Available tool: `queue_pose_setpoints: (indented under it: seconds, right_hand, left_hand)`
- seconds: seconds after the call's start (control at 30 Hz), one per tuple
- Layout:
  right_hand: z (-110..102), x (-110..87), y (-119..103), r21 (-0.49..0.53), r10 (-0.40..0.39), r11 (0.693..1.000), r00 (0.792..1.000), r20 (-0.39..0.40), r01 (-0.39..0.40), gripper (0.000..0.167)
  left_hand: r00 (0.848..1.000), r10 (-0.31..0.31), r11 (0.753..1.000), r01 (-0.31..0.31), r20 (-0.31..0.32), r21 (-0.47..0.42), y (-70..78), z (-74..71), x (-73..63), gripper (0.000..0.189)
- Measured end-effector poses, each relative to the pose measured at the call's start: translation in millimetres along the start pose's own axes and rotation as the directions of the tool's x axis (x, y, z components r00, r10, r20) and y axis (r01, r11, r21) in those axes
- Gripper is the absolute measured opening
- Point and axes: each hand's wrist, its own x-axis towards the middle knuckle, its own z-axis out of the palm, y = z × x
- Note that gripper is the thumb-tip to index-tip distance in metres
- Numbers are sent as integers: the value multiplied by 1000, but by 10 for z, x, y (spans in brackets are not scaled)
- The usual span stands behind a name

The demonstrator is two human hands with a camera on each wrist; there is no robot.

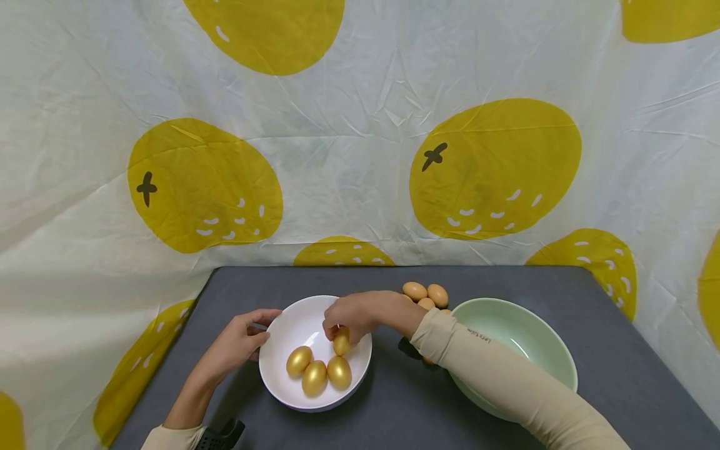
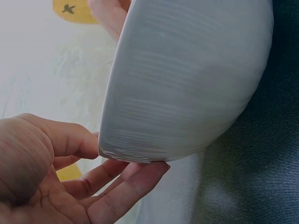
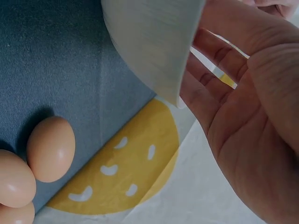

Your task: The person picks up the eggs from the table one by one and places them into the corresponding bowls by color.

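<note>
A white bowl (image 1: 275,369) stands on the dark table, with several golden eggs (image 1: 314,378) lying in it. My left hand (image 1: 239,344) holds the bowl's left side; in the left wrist view the thumb touches the rim and the fingers lie against the outer wall (image 2: 187,84). Over the bowl's far right part, my right hand (image 1: 360,314) reaches in and grips a golden egg (image 1: 341,342) with its fingertips. In the right wrist view the bowl wall (image 3: 149,46) hides those fingertips and that egg.
Brown eggs (image 1: 414,290) lie on the table (image 1: 394,400) right of the white bowl, partly behind my right wrist. A larger pale green bowl (image 1: 540,337) stands further right, with my right forearm across it. A patterned cloth (image 1: 349,175) hangs behind the table.
</note>
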Motion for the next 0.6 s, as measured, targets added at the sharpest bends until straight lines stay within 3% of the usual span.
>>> queue_pose_setpoints:
  seconds: [0.33,0.6]
  right_hand:
    - [80,39,-36,-61,7,998,1000,28,-5,27]
    - [-156,-336,81,124,21,992,989,-143,-3,33]
  left_hand:
    - [1000,-21,999,22,-21,29,14,5,-1,44]
    - [1000,-6,1000,6,-9,16,16,-4,-14,44]
